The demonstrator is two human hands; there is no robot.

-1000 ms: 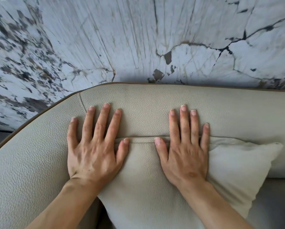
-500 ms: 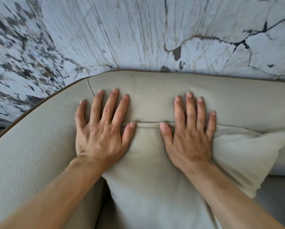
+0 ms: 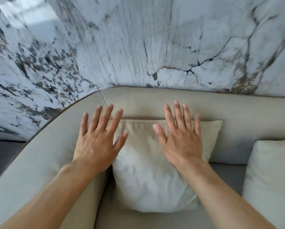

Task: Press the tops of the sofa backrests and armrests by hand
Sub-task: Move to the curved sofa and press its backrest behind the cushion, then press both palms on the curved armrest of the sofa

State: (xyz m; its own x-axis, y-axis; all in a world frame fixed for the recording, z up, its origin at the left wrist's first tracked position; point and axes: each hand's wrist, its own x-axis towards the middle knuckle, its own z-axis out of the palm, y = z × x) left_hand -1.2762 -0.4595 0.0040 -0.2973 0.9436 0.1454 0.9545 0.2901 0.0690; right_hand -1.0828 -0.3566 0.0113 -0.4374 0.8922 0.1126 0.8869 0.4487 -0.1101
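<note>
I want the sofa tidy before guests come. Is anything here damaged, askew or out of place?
Nothing stands out. The backrest leather shows no tears or stains, and the cushion leans upright against it, only softly creased. Both hands, left hand and right hand, are spread open.

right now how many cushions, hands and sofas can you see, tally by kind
cushions: 2 (one against the backrest, one at the right edge)
hands: 2 (left hand, right hand), both open and empty
sofas: 1 (sofa)
total: 5
</note>
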